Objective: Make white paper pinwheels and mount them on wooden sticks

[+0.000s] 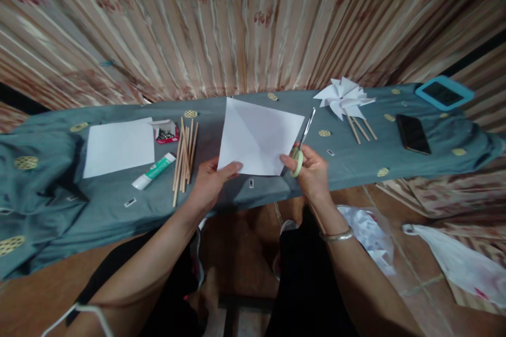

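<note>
A square white sheet of paper (259, 139) with a diagonal crease is held up over the cloth-covered table. My left hand (213, 179) pinches its lower left corner, thumb on top. At the lower right, my right hand (308, 168) grips the sheet's edge with the thumb. Scissors (297, 160) with pale green handles also sit in my right hand, blades pointing up and away beside the paper. Left of the sheet lies a bundle of wooden sticks (185, 155). To the right rest white paper pinwheels (343, 97) on sticks.
A stack of white paper (120, 147), a small red box (166, 131) of metal pins or fasteners and a green-and-white glue tube (153, 171) lie at left. A phone (413, 134) and a blue-framed tablet (445, 92) lie at right. Plastic bags (366, 234) are on the floor.
</note>
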The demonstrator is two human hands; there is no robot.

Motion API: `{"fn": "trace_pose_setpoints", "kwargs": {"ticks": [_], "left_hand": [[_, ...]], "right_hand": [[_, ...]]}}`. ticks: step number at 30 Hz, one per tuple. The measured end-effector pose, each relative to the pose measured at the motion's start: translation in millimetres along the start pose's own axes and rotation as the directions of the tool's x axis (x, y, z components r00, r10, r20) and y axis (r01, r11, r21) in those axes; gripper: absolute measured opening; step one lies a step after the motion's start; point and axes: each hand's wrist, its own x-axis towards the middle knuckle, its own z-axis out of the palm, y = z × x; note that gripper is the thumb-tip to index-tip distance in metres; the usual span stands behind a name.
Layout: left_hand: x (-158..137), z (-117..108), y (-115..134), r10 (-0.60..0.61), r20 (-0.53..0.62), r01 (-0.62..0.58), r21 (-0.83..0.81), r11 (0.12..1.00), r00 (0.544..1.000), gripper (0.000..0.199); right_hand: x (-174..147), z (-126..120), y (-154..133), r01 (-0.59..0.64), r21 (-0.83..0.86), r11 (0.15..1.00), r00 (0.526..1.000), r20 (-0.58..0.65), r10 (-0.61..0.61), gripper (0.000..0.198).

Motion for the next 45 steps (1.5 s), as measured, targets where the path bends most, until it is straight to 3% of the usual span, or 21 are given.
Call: {"fn": "trace_pose_setpoints", "kwargs": {"ticks": [6, 10, 14, 18, 22, 26, 29, 32, 38, 41, 45], "left_hand": [[-4, 11, 3, -0.083, 0.078, 0.101, -0.254, 0.962, 0.993, 0.039], [-3, 9, 8, -0.089, 0.083, 0.110, -0.296, 0.949, 0.993, 0.038], [-4, 11, 5, -0.052, 0.049, 0.062, -0.219, 0.974, 0.997, 0.038], [-5, 19, -3, -0.042, 0.003, 0.042, -0.082, 0.996, 0.999, 0.034], [0, 20, -5, 0.114, -0.034, -0.113, 0.010, 0.994, 0.993, 0.035], [9, 10, 4, 0.275, -0.069, -0.264, 0.142, 0.954, 0.959, 0.029], [15, -2, 16, 0.371, -0.124, -0.328, 0.271, 0.905, 0.920, 0.029], [20, -14, 28, 0.410, -0.152, -0.329, 0.382, 0.864, 0.899, 0.029], [23, -21, 37, 0.449, -0.176, -0.360, 0.381, 0.851, 0.876, 0.023], [23, -20, 34, 0.460, -0.148, -0.375, 0.390, 0.841, 0.876, 0.027], [24, -19, 29, 0.508, -0.121, -0.414, 0.438, 0.798, 0.853, 0.030]], "right_hand": [[-3, 11, -1, -0.093, 0.139, 0.986, 0.995, 0.033, 0.089, 0.042], [-1, 10, 2, -0.079, 0.126, 0.989, 0.997, -0.004, 0.080, 0.040], [-1, 10, 5, -0.072, 0.102, 0.992, 0.997, 0.004, 0.072, 0.040], [-7, 16, 10, -0.108, 0.127, 0.986, 0.990, 0.109, 0.095, 0.038], [-10, 18, 14, -0.105, 0.055, 0.993, 0.981, 0.172, 0.094, 0.036], [-13, 15, 14, -0.111, -0.023, 0.994, 0.965, 0.237, 0.113, 0.042], [-23, 14, 14, -0.140, -0.051, 0.989, 0.935, 0.321, 0.149, 0.053], [-39, 14, 17, -0.163, -0.079, 0.983, 0.875, 0.449, 0.181, 0.058], [-61, 16, 30, -0.146, -0.296, 0.944, 0.740, 0.601, 0.303, 0.046], [-62, 18, 36, -0.182, -0.291, 0.939, 0.716, 0.615, 0.330, 0.044], [-59, 20, 36, -0.190, -0.267, 0.945, 0.725, 0.611, 0.319, 0.045]]}}
